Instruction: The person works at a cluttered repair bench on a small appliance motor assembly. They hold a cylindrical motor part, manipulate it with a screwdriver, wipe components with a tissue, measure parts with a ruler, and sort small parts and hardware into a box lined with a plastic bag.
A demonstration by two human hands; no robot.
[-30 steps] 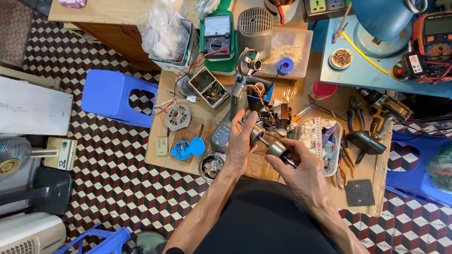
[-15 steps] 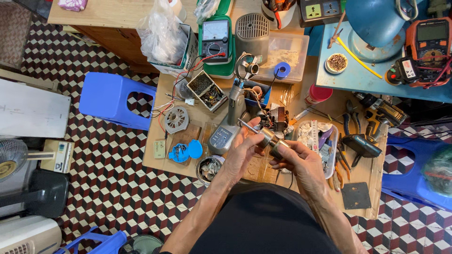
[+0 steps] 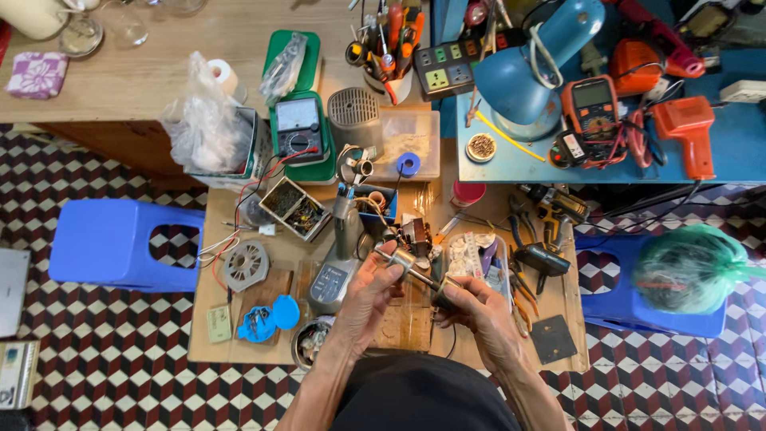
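Over a small wooden work table [image 3: 239, 339], both my hands hold one metal motor shaft [image 3: 419, 274] with a cylindrical end piece. My left hand [image 3: 369, 294] pinches the shaft's upper left end by the fingertips. My right hand [image 3: 471, 307] is closed around the thicker lower right end. The shaft lies slanted between them, above a wooden block near the table's front.
The table carries a grey fan motor [image 3: 246, 265], a box of small parts [image 3: 294, 208], a soldering station [image 3: 333, 275], a blue cap [image 3: 285, 312] and pliers [image 3: 520, 307]. Blue stools [image 3: 120, 243] stand at both sides. A blue lamp [image 3: 535, 68], multimeters and an orange tool [image 3: 685, 132] sit behind.
The view has shifted down and closer. My hands have drawn the shaft slightly toward me, and it has turned to lie more level between them.
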